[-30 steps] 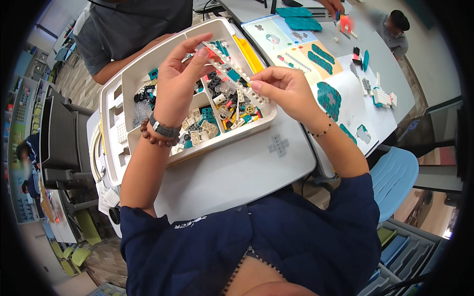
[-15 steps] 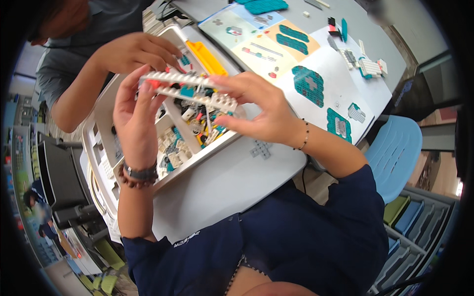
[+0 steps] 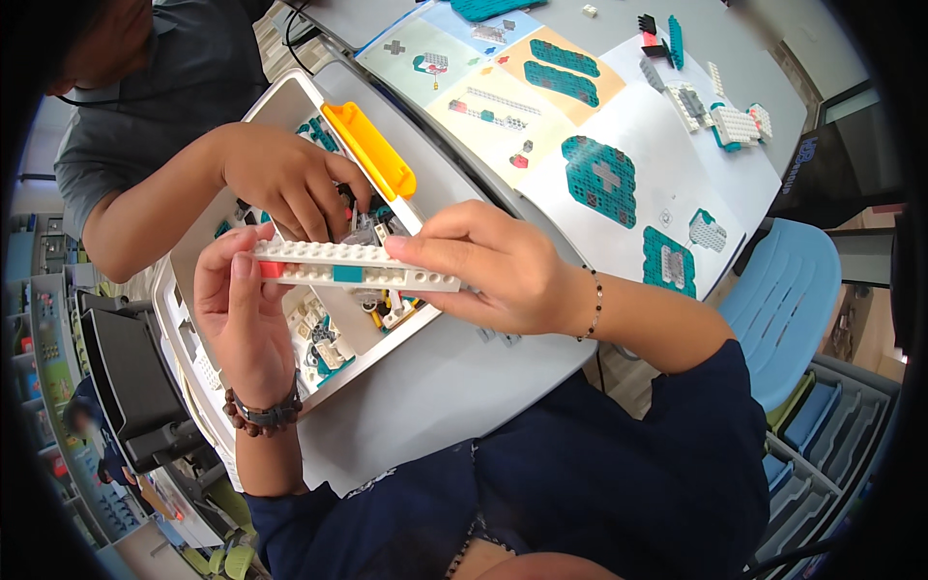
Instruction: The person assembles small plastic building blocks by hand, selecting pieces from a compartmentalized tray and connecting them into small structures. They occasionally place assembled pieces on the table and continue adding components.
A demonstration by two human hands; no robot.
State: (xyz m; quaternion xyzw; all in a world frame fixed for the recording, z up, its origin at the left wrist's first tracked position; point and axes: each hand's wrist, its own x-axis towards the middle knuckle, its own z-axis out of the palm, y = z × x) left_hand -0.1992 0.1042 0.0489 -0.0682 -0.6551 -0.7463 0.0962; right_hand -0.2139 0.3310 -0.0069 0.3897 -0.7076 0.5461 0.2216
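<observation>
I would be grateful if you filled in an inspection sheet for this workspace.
Surface: grey table bearing a white storage box.
Job's things: white studded beam assembly with red and teal parts, held above the box.
Clutter: loose mixed pieces in the box; yellow tray at its edge; open booklet to the right.
Hands: left hand and right hand grip opposite ends of the assembly, fingers closed on it.
Cables: dark cable near the table's far side.
Surroundings: another person's hand reaches into the box; blue chair at right.
</observation>
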